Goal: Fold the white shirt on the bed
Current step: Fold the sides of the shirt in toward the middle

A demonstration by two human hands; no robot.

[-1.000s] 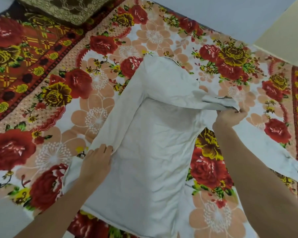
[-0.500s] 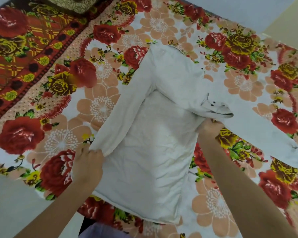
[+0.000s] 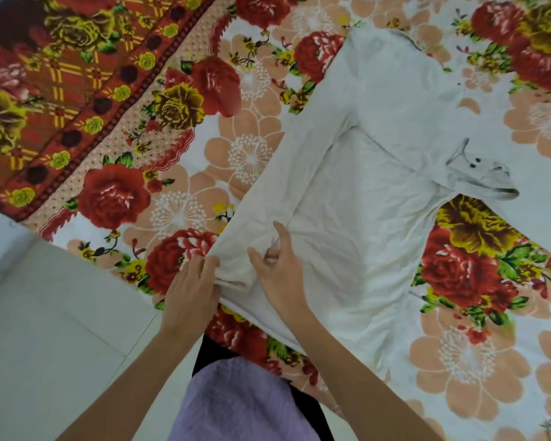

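Observation:
The white shirt (image 3: 360, 198) lies spread on the floral bed cover (image 3: 178, 173), body toward me. Its left side and one sleeve are folded in over the body; that sleeve's buttoned cuff (image 3: 481, 176) rests at the shirt's right edge. The other sleeve stretches off to the right. My left hand (image 3: 191, 288) pinches the shirt's folded near-left corner. My right hand (image 3: 280, 268) sits just beside it on the body, fingers curled into a bunch of the fabric.
The bed's near edge runs diagonally at lower left, with pale tiled floor (image 3: 45, 329) beyond it. My lilac top (image 3: 239, 402) shows at the bottom. A darker checked border (image 3: 61, 84) of the cover fills the upper left.
My right hand let go of the sleeve cuff at the right and came across to the near-left corner beside my left hand. The cuff now lies on the shirt. The view shifted closer.

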